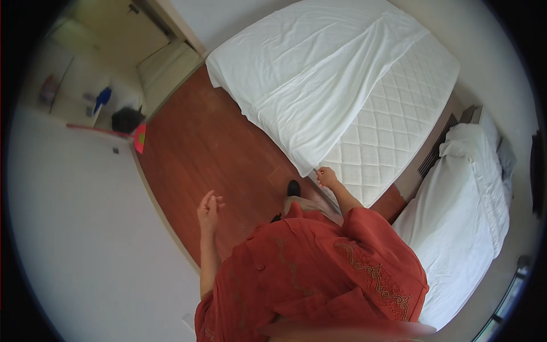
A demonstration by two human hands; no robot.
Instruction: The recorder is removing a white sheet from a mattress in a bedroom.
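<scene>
My left hand point(209, 211) hangs over the wooden floor with its fingers loosely apart and nothing in them. My right hand point(327, 177) is curled at the near corner of the bed, just beside the hanging corner of a white sheet point(307, 115). Whether its fingers pinch the sheet's edge, I cannot tell. The sheet lies wrinkled over the left and far part of the bed. To its right, the quilted white mattress point(384, 124) is bare along a broad strip.
Another mound of white bedding point(461, 205) is heaped at right, near a floor-level vent grille point(438, 145). A pink-headed broom point(139, 139) leans by the wall corner at left, beside a dark bundle point(127, 119). A doorway point(179, 30) opens at the upper left. My shoe point(293, 188) stands by the bed.
</scene>
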